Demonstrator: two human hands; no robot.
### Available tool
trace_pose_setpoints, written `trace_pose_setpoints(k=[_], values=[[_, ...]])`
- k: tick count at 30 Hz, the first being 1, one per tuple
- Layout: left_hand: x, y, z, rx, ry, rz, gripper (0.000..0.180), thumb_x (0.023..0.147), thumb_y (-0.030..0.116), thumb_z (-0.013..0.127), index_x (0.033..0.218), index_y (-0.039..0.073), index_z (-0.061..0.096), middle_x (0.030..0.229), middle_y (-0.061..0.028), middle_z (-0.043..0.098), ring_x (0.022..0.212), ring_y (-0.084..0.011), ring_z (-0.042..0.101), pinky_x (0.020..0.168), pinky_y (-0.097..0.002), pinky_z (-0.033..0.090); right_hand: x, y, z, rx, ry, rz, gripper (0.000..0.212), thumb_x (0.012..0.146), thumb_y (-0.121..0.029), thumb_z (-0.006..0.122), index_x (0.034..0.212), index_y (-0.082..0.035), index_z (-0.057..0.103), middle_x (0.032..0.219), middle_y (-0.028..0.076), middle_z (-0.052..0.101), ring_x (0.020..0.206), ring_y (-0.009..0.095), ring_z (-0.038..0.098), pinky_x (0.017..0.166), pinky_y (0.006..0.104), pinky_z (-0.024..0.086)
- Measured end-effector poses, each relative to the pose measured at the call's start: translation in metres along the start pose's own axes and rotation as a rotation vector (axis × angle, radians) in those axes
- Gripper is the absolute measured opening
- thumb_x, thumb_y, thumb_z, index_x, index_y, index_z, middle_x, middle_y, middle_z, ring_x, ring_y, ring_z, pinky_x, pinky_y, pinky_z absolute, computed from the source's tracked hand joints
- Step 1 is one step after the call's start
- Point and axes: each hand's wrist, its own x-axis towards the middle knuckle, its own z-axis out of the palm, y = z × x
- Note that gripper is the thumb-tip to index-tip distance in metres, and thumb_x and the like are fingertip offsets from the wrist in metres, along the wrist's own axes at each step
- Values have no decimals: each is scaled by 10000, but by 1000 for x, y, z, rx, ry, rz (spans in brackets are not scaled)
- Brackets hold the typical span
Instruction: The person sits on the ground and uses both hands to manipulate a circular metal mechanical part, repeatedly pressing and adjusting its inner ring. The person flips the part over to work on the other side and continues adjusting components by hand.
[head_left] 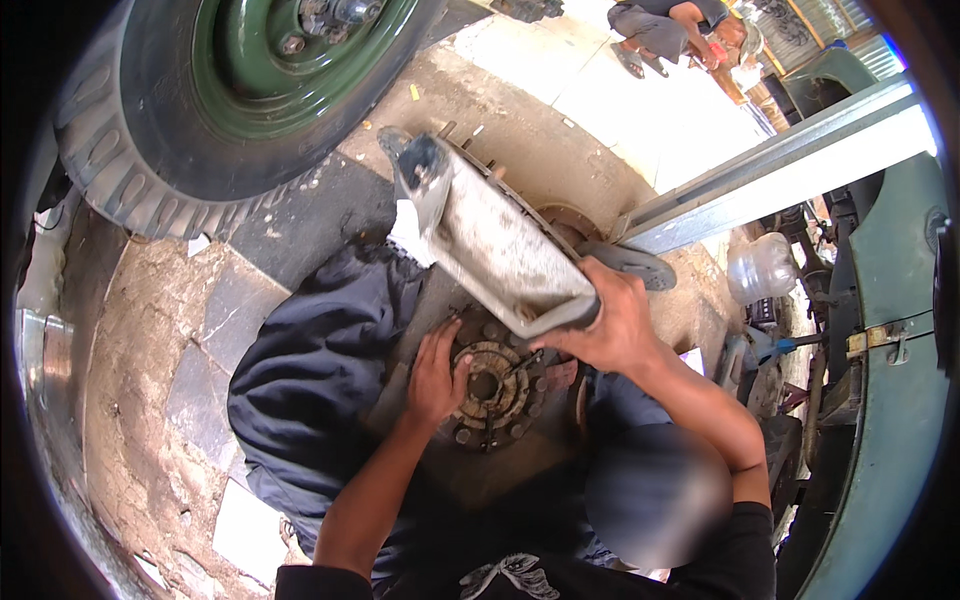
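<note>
My right hand (618, 318) grips the near right end of a long, tray-like metal pan (505, 225), pale and stained inside with a grey rim. The pan is tilted over the space between my knees. My left hand (436, 375) lies with fingers stretched out on the left side of a round, greasy hub-like metal part (486, 385). That part has a ring of bolts and a hole in its middle. It sits right below the pan's near end, between my legs. The pan partly hides the far edge of the round part.
A large tyre (150, 140) on a green wheel stands at the upper left. A metal beam (770, 170) slants across the right, near a clear plastic jug (762, 268). Green vehicle panels (895, 350) line the right edge. Another person (670, 30) crouches far off.
</note>
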Motion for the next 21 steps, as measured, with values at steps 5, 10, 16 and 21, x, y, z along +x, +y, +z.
trace_pose_setpoints(k=[5,10,16,21], values=[[8,17,1,-983,285,-95,838,1123,537,441,1655,-71,220,1637,-264,407,1504,-386,441,1246,-495,330,-46,-11,28,88,82,-76,814,574,-519,1031,1074,22,684,916,185,754,849,393,767,749,427,611],[25,70,-31,-1314,116,-108,1005,1034,590,596,1676,-61,179,1651,-185,392,1512,-301,418,1248,-438,316,-77,1,44,102,134,-65,821,577,-518,1030,1051,40,660,900,194,736,803,409,751,716,436,604],[6,69,-37,-1253,39,-227,928,938,366,800,1621,-50,329,1547,-139,509,1424,-239,493,1221,-402,346,-99,4,69,105,203,-82,817,585,-538,1015,1037,42,660,901,201,729,790,402,744,700,429,603],[-14,46,-33,-1140,20,-255,872,916,419,833,1529,-69,451,1443,-123,601,1337,-235,571,1165,-388,414,-102,3,74,119,226,-118,831,557,-568,1008,1025,30,669,915,195,734,804,393,747,708,427,608]])
